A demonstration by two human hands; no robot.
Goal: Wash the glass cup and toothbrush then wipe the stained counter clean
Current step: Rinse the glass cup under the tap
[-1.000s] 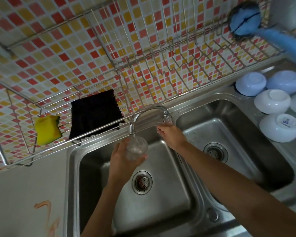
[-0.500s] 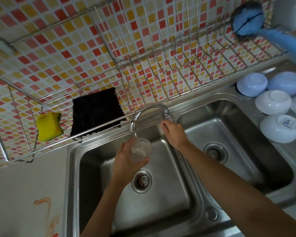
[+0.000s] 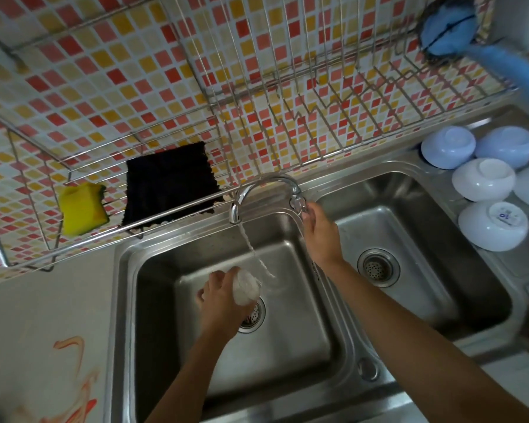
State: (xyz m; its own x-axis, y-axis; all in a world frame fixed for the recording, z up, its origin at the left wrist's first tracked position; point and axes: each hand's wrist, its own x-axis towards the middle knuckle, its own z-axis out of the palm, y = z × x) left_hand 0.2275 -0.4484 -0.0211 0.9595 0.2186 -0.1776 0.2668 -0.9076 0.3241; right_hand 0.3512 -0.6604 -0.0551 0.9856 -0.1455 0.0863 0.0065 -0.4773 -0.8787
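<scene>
- Grey counter [image 3: 43,325] fills the near left corner, marked with orange swirling stains [image 3: 74,374] beside the steel double sink [image 3: 119,300].
- Two bare forearms reach out over the sink from the near edge.
- The left hand [image 3: 219,303] is low in the left basin, just above the drain [image 3: 252,315], fingers curled round the glass cup [image 3: 245,289]; the cup looks tipped on its side, though blur hides which way its mouth faces.
- A thin stream of water [image 3: 251,248] falls from the tap spout and lands just right of the cup.
- The right hand [image 3: 319,236] lies across the divider between the basins, its fingertips closed on the handle at the base of the tap [image 3: 263,186].
- The right basin holds only its own drain [image 3: 376,267].
- Further right, on the steel ledge, five bowls [image 3: 483,183] sit upside down in a close cluster, some white, some pale blue.
- Behind the sink, a wire rack [image 3: 165,117] hangs on the wall, holding a yellow sponge [image 3: 81,209] at the left and a black cloth [image 3: 168,184] next to it.
- At the far right of the rack lies a blue brush [image 3: 446,30], its handle running off toward the right edge.
- Small red, orange and yellow mosaic tiles [image 3: 89,56] cover the wall behind it all.
- I cannot see a toothbrush from where I stand.
</scene>
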